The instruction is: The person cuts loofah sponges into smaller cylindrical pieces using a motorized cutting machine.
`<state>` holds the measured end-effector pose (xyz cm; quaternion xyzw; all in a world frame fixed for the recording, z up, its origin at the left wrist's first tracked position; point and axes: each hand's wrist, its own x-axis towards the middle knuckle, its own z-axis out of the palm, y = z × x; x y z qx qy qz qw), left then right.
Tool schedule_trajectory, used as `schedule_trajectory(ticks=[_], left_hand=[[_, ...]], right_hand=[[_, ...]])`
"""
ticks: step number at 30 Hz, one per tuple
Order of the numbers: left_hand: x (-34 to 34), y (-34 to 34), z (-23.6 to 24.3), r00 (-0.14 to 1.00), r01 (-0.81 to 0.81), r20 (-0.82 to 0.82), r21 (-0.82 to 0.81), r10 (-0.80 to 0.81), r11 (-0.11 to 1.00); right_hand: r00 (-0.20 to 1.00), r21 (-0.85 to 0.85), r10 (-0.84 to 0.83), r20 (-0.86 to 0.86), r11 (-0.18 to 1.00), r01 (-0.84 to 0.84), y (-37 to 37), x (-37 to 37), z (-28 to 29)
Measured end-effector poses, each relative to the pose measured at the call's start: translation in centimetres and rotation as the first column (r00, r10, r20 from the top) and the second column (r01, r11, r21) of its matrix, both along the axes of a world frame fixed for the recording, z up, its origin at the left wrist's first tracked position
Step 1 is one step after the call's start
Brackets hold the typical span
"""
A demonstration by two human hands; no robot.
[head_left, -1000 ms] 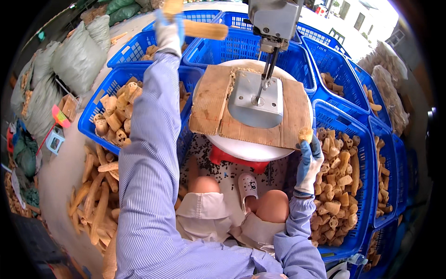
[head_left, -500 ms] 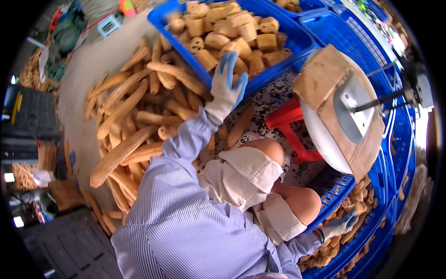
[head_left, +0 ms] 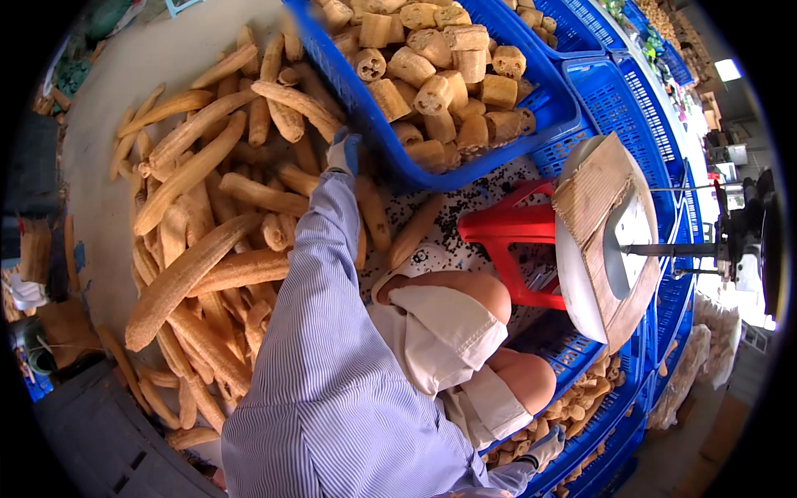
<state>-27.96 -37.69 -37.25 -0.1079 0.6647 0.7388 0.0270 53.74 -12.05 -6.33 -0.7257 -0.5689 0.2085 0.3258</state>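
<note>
My left hand (head_left: 343,153), in a white and blue work glove, reaches to the near end of a long dried loofah (head_left: 299,104). It is beside the front left wall of a blue basket (head_left: 432,183); its fingers point away and are mostly hidden, so its grip cannot be made out. The loofah lies on a large heap of whole loofahs (head_left: 191,199). Short cut loofah pieces (head_left: 411,66) fill the basket. At lower right my gloved right hand (head_left: 546,448) rests, fingers loosely apart, over small loofah pieces (head_left: 581,402) in another blue basket.
A red plastic stool (head_left: 506,241) stands right of my knees, next to a round white disc (head_left: 577,249) with cardboard on it and a metal arm. Several blue baskets (head_left: 610,87) line the right side. Dark bits litter the floor around the stool.
My left hand has moved from above the basket of cut pieces left and down to the loofah heap. The view has shifted. My right hand stays over the small pieces.
</note>
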Motion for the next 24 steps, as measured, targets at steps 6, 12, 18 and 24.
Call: schedule_trajectory(ticks=[6, 12, 18, 24], left_hand=[[-1.6, -3.2, -1.2, 0.972, 0.236, 0.021, -0.025, -0.236, 0.971], [2.7, -6.8, 7.6, 0.983, -0.177, 0.054, 0.529, 0.175, 0.830], [8.1, -14.7, 17.4, 0.974, 0.173, -0.220, 0.880, 0.057, 0.442], [21.3, -12.1, 31.1, 0.685, 0.473, -0.417, 0.878, -0.597, -0.071]], right_hand=[[0.995, -0.097, -0.076, 0.059, 0.992, 0.081, -2.5, -1.9, -0.2], [0.996, -0.017, 0.086, 0.027, 0.996, -0.086, -2.4, -7.3, 2.3], [0.922, 0.118, 0.372, -0.107, 0.925, -0.360, -1.2, -14.2, 3.6], [0.564, 0.332, 0.784, 0.259, 0.477, -0.814, -6.1, -24.4, 8.5]])
